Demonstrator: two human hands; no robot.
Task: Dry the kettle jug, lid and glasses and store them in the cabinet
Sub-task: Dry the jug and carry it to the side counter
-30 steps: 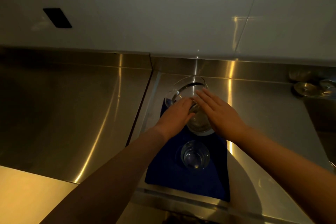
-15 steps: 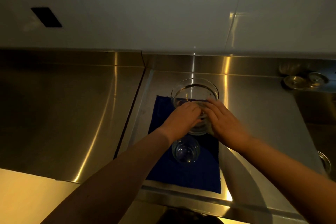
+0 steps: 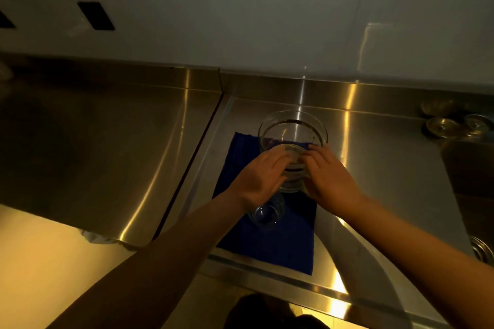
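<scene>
A clear glass kettle jug (image 3: 293,131) stands on a dark blue cloth (image 3: 270,243) spread on the steel counter. Both hands hold a round glass piece, apparently the lid (image 3: 292,151), just in front of the jug's rim. My left hand (image 3: 260,177) cups its left side and my right hand (image 3: 330,173) cups its right side. A small clear drinking glass (image 3: 266,215) stands on the cloth below my left wrist, partly hidden by it.
The steel counter (image 3: 387,168) has a raised back edge against a grey wall. At the far right lie round metal pieces (image 3: 441,127), a sink basin (image 3: 473,168) and a drain (image 3: 482,250). Another steel surface (image 3: 107,141) stretches to the left.
Both hands have closed around the round glass piece and drawn it a little toward me from over the jug. The view has shifted to the left.
</scene>
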